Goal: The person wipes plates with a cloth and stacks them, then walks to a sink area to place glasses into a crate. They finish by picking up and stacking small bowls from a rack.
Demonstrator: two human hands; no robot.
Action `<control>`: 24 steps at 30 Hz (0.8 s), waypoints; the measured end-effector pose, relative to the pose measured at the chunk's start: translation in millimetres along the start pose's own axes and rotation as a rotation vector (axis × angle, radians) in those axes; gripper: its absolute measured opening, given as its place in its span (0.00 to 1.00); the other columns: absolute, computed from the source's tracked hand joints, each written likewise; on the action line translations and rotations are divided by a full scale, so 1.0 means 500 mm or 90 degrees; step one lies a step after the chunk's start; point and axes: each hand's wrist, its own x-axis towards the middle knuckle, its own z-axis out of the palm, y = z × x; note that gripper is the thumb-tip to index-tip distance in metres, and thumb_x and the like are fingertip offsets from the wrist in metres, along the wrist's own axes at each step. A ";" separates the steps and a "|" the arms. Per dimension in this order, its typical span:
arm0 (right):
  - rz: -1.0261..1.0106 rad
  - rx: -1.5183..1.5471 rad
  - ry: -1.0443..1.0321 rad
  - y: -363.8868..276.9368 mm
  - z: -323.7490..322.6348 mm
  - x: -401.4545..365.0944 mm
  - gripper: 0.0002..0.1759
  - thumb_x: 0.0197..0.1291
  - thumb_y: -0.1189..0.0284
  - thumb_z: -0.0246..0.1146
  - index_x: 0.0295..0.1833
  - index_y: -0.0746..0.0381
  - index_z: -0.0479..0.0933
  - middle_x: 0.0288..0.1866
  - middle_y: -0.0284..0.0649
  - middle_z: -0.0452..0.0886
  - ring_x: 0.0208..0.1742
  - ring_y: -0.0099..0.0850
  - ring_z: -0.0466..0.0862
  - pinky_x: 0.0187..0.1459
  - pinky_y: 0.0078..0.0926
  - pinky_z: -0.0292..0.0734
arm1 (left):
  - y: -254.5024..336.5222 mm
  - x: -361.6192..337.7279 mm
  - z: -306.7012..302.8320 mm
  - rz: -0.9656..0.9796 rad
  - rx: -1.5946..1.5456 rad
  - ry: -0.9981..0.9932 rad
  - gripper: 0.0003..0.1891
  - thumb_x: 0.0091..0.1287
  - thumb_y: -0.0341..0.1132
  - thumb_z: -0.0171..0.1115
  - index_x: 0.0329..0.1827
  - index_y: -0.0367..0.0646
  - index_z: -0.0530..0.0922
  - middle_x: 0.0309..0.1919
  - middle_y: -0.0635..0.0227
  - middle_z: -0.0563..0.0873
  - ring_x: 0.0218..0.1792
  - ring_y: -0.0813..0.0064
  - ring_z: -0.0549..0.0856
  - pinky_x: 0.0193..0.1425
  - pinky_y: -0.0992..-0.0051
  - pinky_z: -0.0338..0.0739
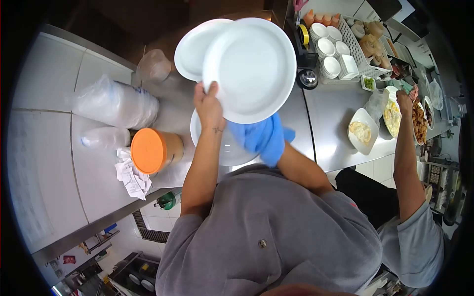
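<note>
Right now, in the upper middle of the frame, the person's left hand [210, 106] grasps a round, smooth white plate [249, 71] by its lower-left rim, the fingers closed on the edge and the plate's broad face turned up to view. A small dark mark sits at that wrist. The right hand [273, 148] is wrapped in a soft blue cloth [254, 134] just below the plate; the folds hide the fingers, so I can't tell how tightly they are closed.

Another white plate [190, 52] shows partly behind the held one, on its upper-left side, and a further pale round plate [229, 153] lies on the steel counter [173, 111] beneath the arms.

At left stand plastic-wrapped stacks [118, 103] and a tub with an orange lid [148, 150]; next to it, crumpled white paper slips [134, 177] carry print too small to read.

Over at the upper right I see stacked small white dishes [326, 48], a white perforated basket [354, 42], a yellow roll of tape [303, 34] and a silver dome-shaped bell [307, 79]. Farther right, a co-worker's hand [404, 100] is at a white oval dish of yellowish food [392, 117], near a white angular bowl [363, 132].
</note>
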 end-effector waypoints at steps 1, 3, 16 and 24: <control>0.045 0.019 0.012 0.017 -0.001 -0.017 0.22 0.70 0.68 0.51 0.65 0.67 0.67 0.57 0.49 0.77 0.55 0.38 0.81 0.57 0.36 0.78 | 0.013 0.017 -0.011 0.051 0.013 0.017 0.10 0.69 0.26 0.56 0.52 0.36 0.71 0.45 0.61 0.81 0.44 0.72 0.80 0.53 0.72 0.74; 0.126 0.011 0.011 -0.008 -0.017 -0.039 0.22 0.68 0.68 0.53 0.64 0.67 0.68 0.54 0.48 0.79 0.52 0.37 0.82 0.55 0.35 0.79 | 0.049 0.064 -0.038 0.122 -0.017 0.029 0.10 0.68 0.24 0.55 0.51 0.36 0.71 0.45 0.59 0.81 0.45 0.72 0.80 0.51 0.70 0.76; -0.026 -1.156 -0.175 -0.060 0.082 0.071 0.35 0.46 0.52 0.73 0.55 0.62 0.77 0.51 0.57 0.80 0.52 0.49 0.81 0.57 0.45 0.74 | -0.077 0.351 -0.123 0.149 0.105 0.174 0.20 0.67 0.24 0.52 0.63 0.33 0.67 0.55 0.48 0.77 0.51 0.56 0.80 0.59 0.65 0.75; -0.359 -1.181 -0.597 0.052 -0.044 0.041 0.42 0.49 0.39 0.63 0.69 0.44 0.68 0.79 0.49 0.51 0.79 0.49 0.51 0.73 0.57 0.47 | -0.084 0.344 -0.097 -0.021 0.264 0.143 0.31 0.67 0.46 0.58 0.68 0.36 0.65 0.66 0.39 0.65 0.71 0.48 0.60 0.72 0.59 0.58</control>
